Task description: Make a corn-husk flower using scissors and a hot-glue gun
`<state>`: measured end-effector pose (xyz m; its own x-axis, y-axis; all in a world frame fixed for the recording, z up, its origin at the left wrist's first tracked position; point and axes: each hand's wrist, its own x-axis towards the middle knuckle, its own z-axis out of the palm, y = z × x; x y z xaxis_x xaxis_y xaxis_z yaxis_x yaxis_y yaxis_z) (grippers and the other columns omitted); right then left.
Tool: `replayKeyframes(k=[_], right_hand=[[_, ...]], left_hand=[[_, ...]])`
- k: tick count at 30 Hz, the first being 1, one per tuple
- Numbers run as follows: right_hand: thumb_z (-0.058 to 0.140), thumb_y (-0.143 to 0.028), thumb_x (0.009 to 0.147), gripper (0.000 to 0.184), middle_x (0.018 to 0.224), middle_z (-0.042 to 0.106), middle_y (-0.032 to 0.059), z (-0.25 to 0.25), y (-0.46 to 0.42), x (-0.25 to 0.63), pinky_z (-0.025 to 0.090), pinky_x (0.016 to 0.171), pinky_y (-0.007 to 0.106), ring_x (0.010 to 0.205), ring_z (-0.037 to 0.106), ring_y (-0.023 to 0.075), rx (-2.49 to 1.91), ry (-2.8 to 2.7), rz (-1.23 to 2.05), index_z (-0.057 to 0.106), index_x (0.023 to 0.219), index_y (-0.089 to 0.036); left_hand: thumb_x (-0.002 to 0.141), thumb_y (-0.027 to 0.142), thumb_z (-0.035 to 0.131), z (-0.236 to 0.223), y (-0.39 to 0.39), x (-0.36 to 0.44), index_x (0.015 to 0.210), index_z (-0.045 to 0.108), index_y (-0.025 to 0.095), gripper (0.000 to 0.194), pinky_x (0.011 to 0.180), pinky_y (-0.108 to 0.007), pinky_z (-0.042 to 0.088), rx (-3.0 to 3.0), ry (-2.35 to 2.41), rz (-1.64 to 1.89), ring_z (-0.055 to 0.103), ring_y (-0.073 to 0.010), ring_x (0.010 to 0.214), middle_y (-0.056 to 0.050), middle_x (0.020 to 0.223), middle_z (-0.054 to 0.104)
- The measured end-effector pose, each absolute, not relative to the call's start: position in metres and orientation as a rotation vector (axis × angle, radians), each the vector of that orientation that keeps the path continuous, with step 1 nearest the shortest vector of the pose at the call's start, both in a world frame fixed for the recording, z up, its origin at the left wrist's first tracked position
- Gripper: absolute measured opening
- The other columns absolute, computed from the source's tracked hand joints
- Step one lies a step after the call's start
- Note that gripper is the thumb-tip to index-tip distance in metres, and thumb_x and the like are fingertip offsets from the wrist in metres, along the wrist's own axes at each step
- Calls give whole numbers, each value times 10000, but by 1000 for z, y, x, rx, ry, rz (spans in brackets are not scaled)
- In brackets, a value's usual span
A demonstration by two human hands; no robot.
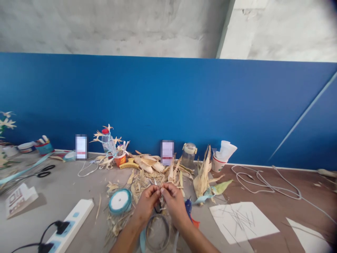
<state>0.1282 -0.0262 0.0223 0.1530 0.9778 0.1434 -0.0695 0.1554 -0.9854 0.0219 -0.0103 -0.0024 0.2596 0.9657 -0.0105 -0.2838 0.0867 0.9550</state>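
Note:
My left hand (146, 203) and my right hand (174, 201) meet over the table, thumbs and fingers pinched together at the tips. What they hold between them is too small and too covered to make out. Dried corn husks (149, 163) and shredded husk pieces (144, 181) lie just beyond the fingers. Left of my left hand is a spool of blue ribbon (120, 201). Beside my right wrist sits a blue glue gun (188, 207), partly hidden by the arm. A greyish ring-shaped roll (158, 233) lies between my forearms.
A white power strip (75, 219) with black plugs is at front left, black scissors (45, 171) behind it. Thin sticks lie on white paper (243, 221) at right, near a white cable (276, 188). A jar (188, 156), paper cup (219, 164) and phones line the blue partition (168, 98).

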Motion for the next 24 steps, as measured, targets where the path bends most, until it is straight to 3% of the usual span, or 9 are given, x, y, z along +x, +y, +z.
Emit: replayKeyframes(k=[17, 24], right_hand=[[561, -280, 644, 169, 524, 502, -22, 25, -26, 131, 352, 518, 228, 539, 448, 125, -1250, -1119, 869, 542, 511, -177], [572, -280, 633, 141, 505, 554, -15, 17, -23, 132, 372, 516, 243, 513, 485, 136, -1243, -1075, 951, 519, 541, -187]], left_hand=[[687, 470, 650, -4, -11, 24, 691, 560, 148, 334, 452, -191, 252, 1148, 880, 1079, 340, -62, 462, 49, 547, 452], [642, 450, 696, -1, -14, 28, 683, 575, 148, 327, 492, -202, 292, 1073, 852, 1067, 384, -70, 493, 37, 562, 478]])
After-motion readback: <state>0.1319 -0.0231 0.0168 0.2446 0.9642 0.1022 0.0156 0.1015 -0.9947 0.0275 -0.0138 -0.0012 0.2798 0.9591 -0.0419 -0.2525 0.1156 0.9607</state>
